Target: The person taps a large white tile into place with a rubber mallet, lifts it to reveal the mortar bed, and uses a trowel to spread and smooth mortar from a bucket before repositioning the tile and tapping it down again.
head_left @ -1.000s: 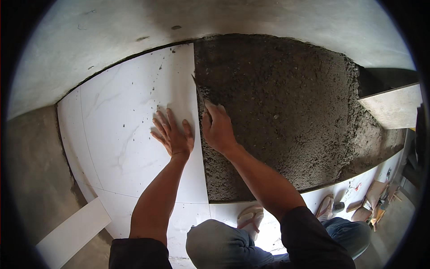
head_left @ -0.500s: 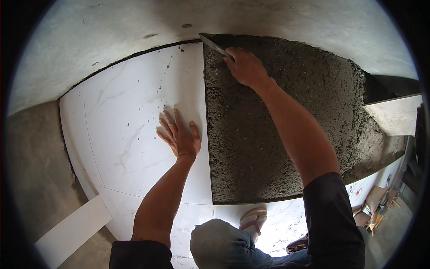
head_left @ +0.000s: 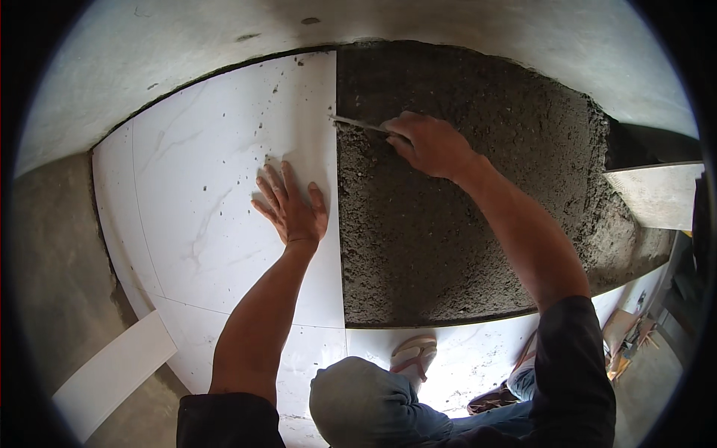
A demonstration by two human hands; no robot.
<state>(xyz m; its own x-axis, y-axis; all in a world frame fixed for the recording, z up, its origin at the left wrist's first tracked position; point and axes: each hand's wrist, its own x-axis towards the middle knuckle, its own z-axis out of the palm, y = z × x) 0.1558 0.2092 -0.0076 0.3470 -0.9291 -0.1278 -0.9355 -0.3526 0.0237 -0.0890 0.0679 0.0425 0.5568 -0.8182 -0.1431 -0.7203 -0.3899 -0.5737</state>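
Observation:
My left hand (head_left: 291, 205) rests flat on a white marbled tile (head_left: 187, 194), fingers spread, near the tile's right edge. In my right hand (head_left: 433, 142) is a trowel (head_left: 362, 125), held by its handle, which my fingers mostly hide. Its thin blade points left, and the tip reaches the tile's right edge beside the rough grey mortar bed (head_left: 463, 239). Dark mortar crumbs are scattered over the tile, thickest toward its far right part.
A bare concrete wall (head_left: 418, 19) curves along the far side. On the left lies a loose white tile strip (head_left: 116, 373). A pale board (head_left: 657, 194) juts in at the right, with a pile of scraps (head_left: 627, 343) nearer. My sandaled foot (head_left: 414, 357) stands on laid tile.
My right hand has drawn the trowel nearer along the tile edge, away from the wall corner, turning the blade flatter. My left hand stays spread on the tile. The view has shifted slightly.

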